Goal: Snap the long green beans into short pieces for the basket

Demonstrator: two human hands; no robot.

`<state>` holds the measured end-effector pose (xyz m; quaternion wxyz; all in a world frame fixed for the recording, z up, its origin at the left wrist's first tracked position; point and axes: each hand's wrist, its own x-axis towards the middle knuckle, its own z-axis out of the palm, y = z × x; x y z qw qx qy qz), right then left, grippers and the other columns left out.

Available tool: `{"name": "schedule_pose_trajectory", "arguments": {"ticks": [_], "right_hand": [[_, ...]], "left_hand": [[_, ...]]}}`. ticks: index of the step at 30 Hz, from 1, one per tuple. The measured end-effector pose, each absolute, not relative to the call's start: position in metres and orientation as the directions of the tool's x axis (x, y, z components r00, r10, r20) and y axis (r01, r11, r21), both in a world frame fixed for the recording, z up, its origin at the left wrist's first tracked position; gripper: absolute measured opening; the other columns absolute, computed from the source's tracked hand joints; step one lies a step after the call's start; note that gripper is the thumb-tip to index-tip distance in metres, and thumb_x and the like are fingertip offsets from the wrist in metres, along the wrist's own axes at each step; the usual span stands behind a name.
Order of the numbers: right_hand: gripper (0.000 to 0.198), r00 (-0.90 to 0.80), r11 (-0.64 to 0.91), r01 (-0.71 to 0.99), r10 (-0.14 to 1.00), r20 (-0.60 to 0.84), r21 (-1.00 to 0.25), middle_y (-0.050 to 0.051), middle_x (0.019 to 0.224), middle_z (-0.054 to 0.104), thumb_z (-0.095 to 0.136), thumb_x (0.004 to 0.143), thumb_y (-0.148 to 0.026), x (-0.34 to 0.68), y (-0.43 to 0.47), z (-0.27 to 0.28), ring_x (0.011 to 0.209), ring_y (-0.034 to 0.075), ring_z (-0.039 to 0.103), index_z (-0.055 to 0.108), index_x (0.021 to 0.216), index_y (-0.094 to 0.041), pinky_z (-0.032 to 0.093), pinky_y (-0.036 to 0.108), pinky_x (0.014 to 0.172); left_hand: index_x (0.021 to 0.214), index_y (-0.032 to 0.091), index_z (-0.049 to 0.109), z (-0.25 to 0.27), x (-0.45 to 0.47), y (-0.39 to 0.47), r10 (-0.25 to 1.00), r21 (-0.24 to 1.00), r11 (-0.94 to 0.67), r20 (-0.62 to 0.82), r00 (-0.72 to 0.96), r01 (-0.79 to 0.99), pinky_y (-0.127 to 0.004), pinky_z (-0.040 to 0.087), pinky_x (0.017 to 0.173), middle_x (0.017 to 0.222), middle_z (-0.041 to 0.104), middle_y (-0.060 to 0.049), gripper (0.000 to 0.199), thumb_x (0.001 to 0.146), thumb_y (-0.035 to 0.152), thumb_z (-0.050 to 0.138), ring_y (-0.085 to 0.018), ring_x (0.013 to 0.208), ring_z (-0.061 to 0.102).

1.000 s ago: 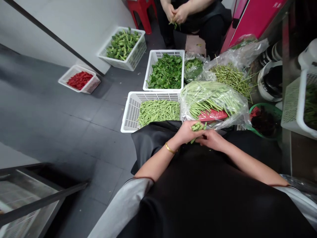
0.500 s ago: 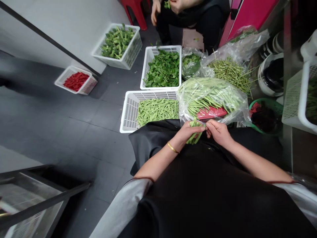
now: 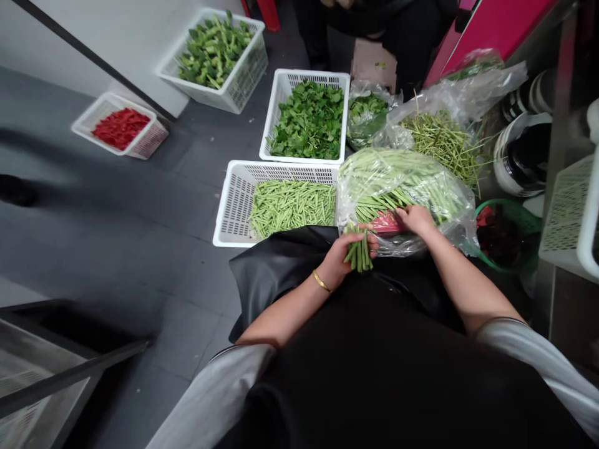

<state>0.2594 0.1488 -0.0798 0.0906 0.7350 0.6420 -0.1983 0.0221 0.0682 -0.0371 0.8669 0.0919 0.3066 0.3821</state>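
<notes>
In my left hand (image 3: 342, 252), wrapped round them, is a small bunch of cut green beans (image 3: 359, 252) above my lap. My right hand (image 3: 417, 219) reaches into the clear plastic bag (image 3: 449, 215), its fingers curled at the ends of the long green beans (image 3: 381, 202). Whether a bean is between those fingers is hidden. A red, flat-looking thing (image 3: 387, 223) lies under the beans near my right fingertips. Left of the bag, a white basket (image 3: 236, 206) holds many short bean pieces (image 3: 292, 206).
Beyond stands a white basket of leafy greens (image 3: 309, 121). Farther left are baskets of green stalks (image 3: 215, 53) and red peppers (image 3: 120, 128). Thin green stems (image 3: 442, 143) lie behind the bag. A green basin (image 3: 531, 221) and white buckets (image 3: 500, 149) stand right. Someone sits opposite.
My right hand has left the bunch and moved forward and right into the bag. My left hand keeps the beans, slightly lower and more left. The view has shifted.
</notes>
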Motion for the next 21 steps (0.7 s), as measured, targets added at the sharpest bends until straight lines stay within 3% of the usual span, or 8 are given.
{"name": "schedule_pose_trajectory", "arguments": {"ticks": [3,6,10,13,17,21], "right_hand": [[0.039,0.099,-0.147,0.985,0.912,-0.398,-0.092,0.02,0.106,0.07,0.044,0.093,-0.037,0.261,0.166,-0.093,0.096,0.027,0.064,0.072,0.098,-0.011,0.043,0.032,0.079],[0.035,0.063,-0.123,0.977,0.946,-0.318,-0.174,0.017,0.094,0.072,0.045,0.092,-0.035,0.275,0.144,-0.084,0.089,0.026,0.064,0.071,0.091,-0.012,0.043,0.031,0.077],[0.035,-0.018,-0.183,0.821,0.938,-0.345,-0.54,0.004,0.057,0.062,0.044,0.092,-0.043,0.277,0.071,-0.052,0.056,0.018,0.058,0.062,0.077,-0.017,0.042,0.027,0.059],[0.034,-0.2,-0.037,0.683,0.951,-0.235,-0.729,-0.001,0.055,0.058,0.046,0.09,-0.044,0.251,0.017,-0.03,0.052,0.014,0.053,0.054,0.069,-0.019,0.04,0.025,0.058],[0.035,-0.419,0.134,0.564,0.897,-0.143,-0.815,-0.001,0.056,0.054,0.047,0.09,-0.041,0.214,-0.016,-0.013,0.054,0.013,0.05,0.05,0.062,-0.02,0.039,0.024,0.057],[0.034,-0.495,0.077,0.526,0.837,-0.231,-0.847,-0.004,0.05,0.051,0.049,0.088,-0.039,0.199,-0.022,-0.01,0.049,0.011,0.047,0.052,0.061,-0.019,0.038,0.023,0.054]], "left_hand": [[0.094,0.013,0.062,-0.039,0.027,0.065,0.71,0.424,0.704,-0.436,0.553,-0.57,-0.023,0.043,0.049,0.056,0.052,0.004,0.036,0.063,0.023,0.075,-0.009,0.048,0.051],[0.081,0.011,0.061,-0.042,0.032,0.062,0.682,0.468,0.731,-0.481,0.551,-0.496,-0.021,0.038,0.043,0.051,0.047,0.005,0.031,0.059,0.023,0.08,-0.007,0.042,0.044],[0.078,0.008,0.063,-0.047,0.044,0.057,0.663,0.539,0.748,-0.61,0.433,-0.386,-0.024,0.043,0.045,0.063,0.062,-0.003,0.032,0.06,0.026,0.082,-0.008,0.045,0.049],[0.083,0.007,0.065,-0.048,0.054,0.051,0.672,0.567,0.74,-0.645,0.363,-0.362,-0.024,0.046,0.05,0.073,0.068,-0.007,0.035,0.061,0.028,0.082,-0.009,0.051,0.055],[0.074,0.009,0.063,-0.043,0.057,0.041,0.757,0.666,0.651,-0.534,0.378,-0.363,-0.022,0.041,0.048,0.058,0.06,-0.001,0.036,0.056,0.031,0.085,-0.007,0.048,0.05],[0.083,0.01,0.065,-0.03,0.049,0.032,0.802,0.764,0.562,-0.41,0.433,-0.316,-0.022,0.04,0.052,0.063,0.061,0.0,0.044,0.053,0.034,0.086,-0.008,0.052,0.051]]}}
